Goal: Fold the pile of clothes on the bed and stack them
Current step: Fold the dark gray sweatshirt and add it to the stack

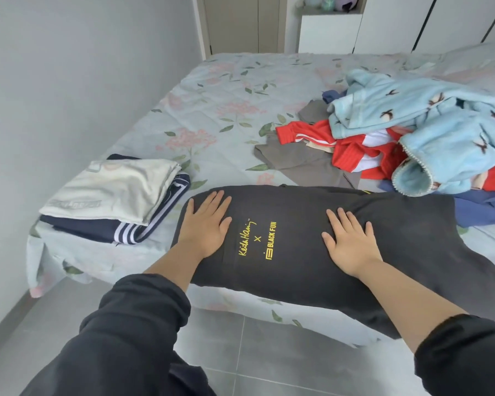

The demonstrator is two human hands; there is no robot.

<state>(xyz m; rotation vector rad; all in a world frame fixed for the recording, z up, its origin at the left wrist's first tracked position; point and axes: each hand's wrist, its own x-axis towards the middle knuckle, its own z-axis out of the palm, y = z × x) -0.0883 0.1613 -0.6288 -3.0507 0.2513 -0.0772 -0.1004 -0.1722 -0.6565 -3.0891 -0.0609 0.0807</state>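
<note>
Bed [212, 90] w/ pale floral sheet fills most of the view. Across its near edge lies our black garment [297, 207], spread flat, right end hanging off toward the floor. Unfolded pile [412, 132] sits far right on the sheet: light-blue fleece w/ bird print on top, red/white, grey & blue pieces under it. Folded stack [112, 192] at the near-left corner: cream top over navy w/ white stripes; the cream top's raised lettering is too faint to read. Our left hand [205, 224] & right hand [349, 241] lie palm-down on the black garment, fingers straight & spread, gripping nothing. Btwn them, yellow print [257, 238] reads "Keith Haring x BLACK FUN".
</note>
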